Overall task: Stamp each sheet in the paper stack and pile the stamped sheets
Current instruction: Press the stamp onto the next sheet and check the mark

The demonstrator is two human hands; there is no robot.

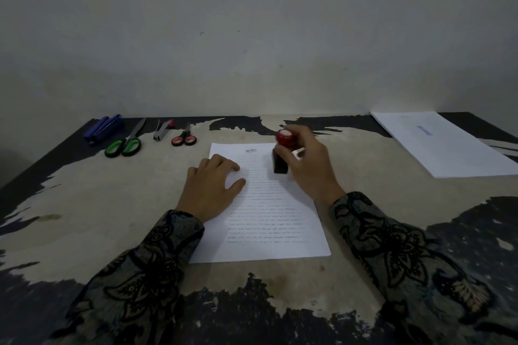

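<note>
A printed white sheet lies flat on the worn table in front of me. My left hand rests palm down on its left edge, fingers spread. My right hand grips a stamp with a red knob and a black body, standing upright on the sheet's upper right part. A pile of white sheets lies at the far right; its top sheet bears a blue stamp mark.
Along the table's back left lie a blue stapler, green-handled scissors, a small staple remover and red-handled scissors. A bare wall rises right behind the table.
</note>
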